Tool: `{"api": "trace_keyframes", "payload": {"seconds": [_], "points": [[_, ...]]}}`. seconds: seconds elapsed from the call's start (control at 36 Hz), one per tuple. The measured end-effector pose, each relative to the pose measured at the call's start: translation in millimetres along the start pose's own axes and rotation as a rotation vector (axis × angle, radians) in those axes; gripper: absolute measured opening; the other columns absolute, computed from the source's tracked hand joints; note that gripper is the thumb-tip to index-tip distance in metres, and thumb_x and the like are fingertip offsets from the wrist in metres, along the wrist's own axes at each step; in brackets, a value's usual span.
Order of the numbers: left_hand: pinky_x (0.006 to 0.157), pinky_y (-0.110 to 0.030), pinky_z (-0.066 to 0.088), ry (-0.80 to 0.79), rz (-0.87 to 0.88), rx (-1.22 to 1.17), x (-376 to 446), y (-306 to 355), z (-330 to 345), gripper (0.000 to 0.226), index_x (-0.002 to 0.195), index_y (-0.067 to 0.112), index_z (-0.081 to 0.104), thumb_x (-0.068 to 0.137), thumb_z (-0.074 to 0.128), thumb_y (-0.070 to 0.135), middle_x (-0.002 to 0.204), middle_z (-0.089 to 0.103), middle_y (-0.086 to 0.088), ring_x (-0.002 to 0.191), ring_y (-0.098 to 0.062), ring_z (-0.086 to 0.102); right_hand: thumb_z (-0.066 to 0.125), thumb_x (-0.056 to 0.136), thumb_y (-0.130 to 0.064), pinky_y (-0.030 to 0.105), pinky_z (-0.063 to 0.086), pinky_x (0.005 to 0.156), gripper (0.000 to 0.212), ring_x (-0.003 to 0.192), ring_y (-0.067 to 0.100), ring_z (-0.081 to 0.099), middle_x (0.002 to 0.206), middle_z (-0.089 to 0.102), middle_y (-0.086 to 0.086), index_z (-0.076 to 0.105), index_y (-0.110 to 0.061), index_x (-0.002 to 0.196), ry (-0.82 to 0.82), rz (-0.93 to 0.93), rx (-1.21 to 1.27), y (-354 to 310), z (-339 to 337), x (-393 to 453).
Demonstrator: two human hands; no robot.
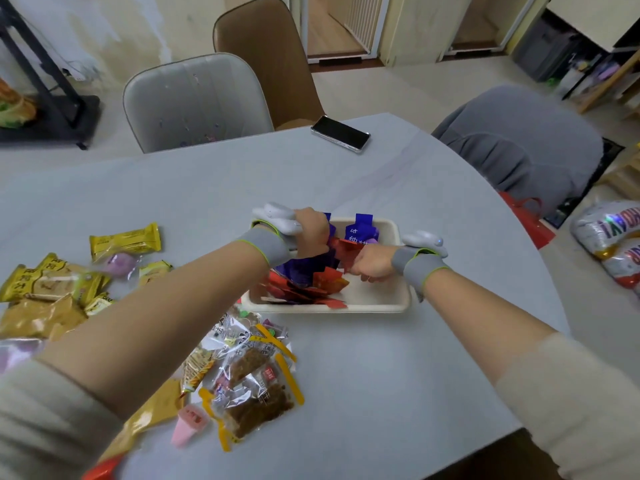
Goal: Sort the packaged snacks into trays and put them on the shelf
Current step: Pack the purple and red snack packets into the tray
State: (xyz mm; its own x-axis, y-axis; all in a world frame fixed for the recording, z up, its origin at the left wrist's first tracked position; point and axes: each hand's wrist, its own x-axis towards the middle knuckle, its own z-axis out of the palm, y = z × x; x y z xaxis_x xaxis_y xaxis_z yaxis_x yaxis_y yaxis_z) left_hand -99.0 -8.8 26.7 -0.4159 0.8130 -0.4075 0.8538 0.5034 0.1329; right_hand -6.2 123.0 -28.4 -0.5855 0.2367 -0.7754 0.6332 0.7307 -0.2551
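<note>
Reaching into the tray (394, 299), the left hand (313, 233) gripped blue packets (301, 271) while the right hand (370, 265) pinched red packets (348, 249) just beside it. Pressing them flat and keeping colours grouped would likely leave room.

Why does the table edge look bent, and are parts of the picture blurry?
Head view: the wide-angle lens bows the table edge; the near sleeves and snack packets at lower left are soft, while the phone shows faint glare.
</note>
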Motion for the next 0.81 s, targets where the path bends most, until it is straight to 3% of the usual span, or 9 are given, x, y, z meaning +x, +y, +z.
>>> {"api": "trace_keyframes", "payload": {"seconds": [0.06,0.14,0.25,0.36,0.44,0.5,0.61,0.69,0.81], "points": [[0.066,-0.024,0.040,0.092,-0.033,-0.068,-16,-17,-6,0.025,0.095,0.013,0.073,0.090,0.054,0.028,0.099,0.071,-0.003,0.094,-0.025,0.063,0.051,0.092,-0.015,0.028,0.050,0.064,0.027,0.079,0.025,0.060,0.102,0.069,0.016,0.064,0.002,0.107,0.038,-0.021,0.060,-13,-14,-19],[0.074,-0.029,0.051,0.155,-0.102,-0.147,-42,-45,-15,0.023,0.097,0.014,0.073,0.089,0.055,0.027,0.099,0.072,-0.005,0.094,-0.026,0.064,0.048,0.092,-0.013,0.037,0.055,0.073,0.025,0.078,0.028,0.064,0.091,0.068,0.017,0.067,0.002,0.098,0.158,-0.113,0.182,-37,-30,-39],[0.082,-0.033,0.053,0.237,-0.245,-0.274,-99,-89,4,0.022,0.098,0.015,0.074,0.089,0.058,0.027,0.097,0.073,-0.002,0.093,-0.024,0.066,0.049,0.093,-0.015,0.038,0.054,0.080,0.027,0.086,0.032,0.068,0.092,0.071,0.017,0.067,0.006,0.095,0.381,-0.339,0.251,-92,-21,-55],[0.081,-0.032,0.053,0.250,-0.359,-0.369,-152,-111,55,0.019,0.094,0.015,0.075,0.087,0.061,0.025,0.095,0.074,-0.003,0.090,-0.022,0.068,0.056,0.089,-0.010,0.034,0.053,0.082,0.016,0.084,0.023,0.069,0.089,0.071,0.010,0.069,-0.005,0.096,0.343,-0.573,0.272,-141,26,-74],[0.077,-0.024,0.050,0.171,-0.421,-0.418,-197,-109,106,0.019,0.097,0.016,0.075,0.087,0.062,0.026,0.098,0.074,-0.001,0.091,-0.019,0.068,0.063,0.087,-0.018,0.030,0.050,0.084,0.020,0.090,0.018,0.066,0.097,0.071,0.006,0.070,-0.009,0.103,0.191,-0.687,0.002,-158,86,-76],[0.076,-0.021,0.047,0.131,-0.429,-0.457,-210,-101,131,0.018,0.098,0.016,0.075,0.087,0.062,0.024,0.098,0.073,0.001,0.092,-0.016,0.067,0.064,0.086,-0.023,0.029,0.047,0.083,0.027,0.097,0.021,0.062,0.105,0.068,0.006,0.067,-0.011,0.109,0.175,-0.707,-0.246,-154,114,-69],[0.083,-0.028,0.050,0.113,-0.420,-0.481,-228,-79,169,0.025,0.105,0.018,0.071,0.089,0.061,0.034,0.103,0.071,0.001,0.098,-0.019,0.065,0.068,0.082,-0.031,0.029,0.030,0.059,0.027,0.082,0.018,0.049,0.093,0.056,0.002,0.056,-0.013,0.099,0.114,-0.701,-0.515,-139,158,-61],[0.086,-0.033,0.050,0.100,-0.417,-0.462,-234,-64,186,0.031,0.115,0.022,0.066,0.090,0.057,0.038,0.111,0.068,0.000,0.103,-0.022,0.063,0.072,0.073,-0.041,0.030,0.039,0.067,0.039,0.094,0.026,0.055,0.100,0.056,0.004,0.047,-0.019,0.093,0.133,-0.706,-0.638,-123,177,-55],[0.094,-0.031,0.045,0.122,-0.401,-0.463,-233,-49,195,0.040,0.130,0.019,0.055,0.092,0.056,0.033,0.128,0.059,-0.004,0.116,-0.023,0.056,0.076,0.061,-0.052,0.039,0.041,0.088,0.082,0.115,0.027,0.046,0.125,0.046,0.005,0.038,-0.018,0.125,0.221,-0.628,-0.796,-101,202,-47]]}}
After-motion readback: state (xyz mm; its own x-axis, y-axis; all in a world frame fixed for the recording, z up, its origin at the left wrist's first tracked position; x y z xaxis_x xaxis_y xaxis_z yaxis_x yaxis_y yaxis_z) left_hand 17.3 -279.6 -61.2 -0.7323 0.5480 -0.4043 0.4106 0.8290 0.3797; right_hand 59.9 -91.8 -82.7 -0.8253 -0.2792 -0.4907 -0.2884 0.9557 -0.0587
